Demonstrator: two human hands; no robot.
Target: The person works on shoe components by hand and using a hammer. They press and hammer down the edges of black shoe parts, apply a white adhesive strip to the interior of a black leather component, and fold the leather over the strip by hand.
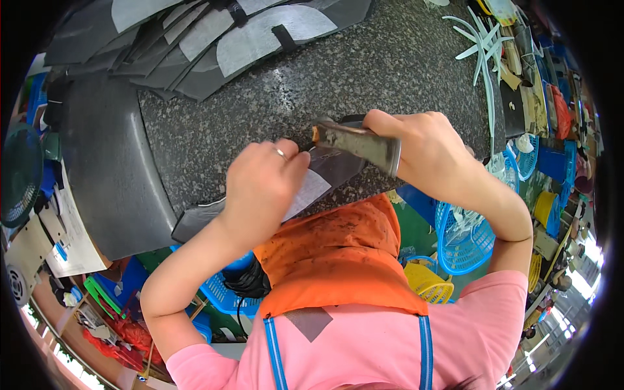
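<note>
My right hand (426, 146) is closed round the handle of a hammer (361, 144). Its worn metal head, with a bit of wood showing at one end, is over the dark grey sheet piece (344, 170). That piece lies along the near edge of the stone slab (214, 140) and bears a pale grey patch. My left hand (260, 185), with a ring on one finger, is closed on the piece's far edge, its fingertips close to the hammer head. Part of the piece is hidden under my left hand and forearm.
Stacked dark pieces with pale patches (260, 42) lie at the far left of the slab. Pale green strips (484, 52) hang over its right side. Blue baskets (465, 244) and a yellow basket (426, 283) stand below; a green fan (23, 172) is at far left.
</note>
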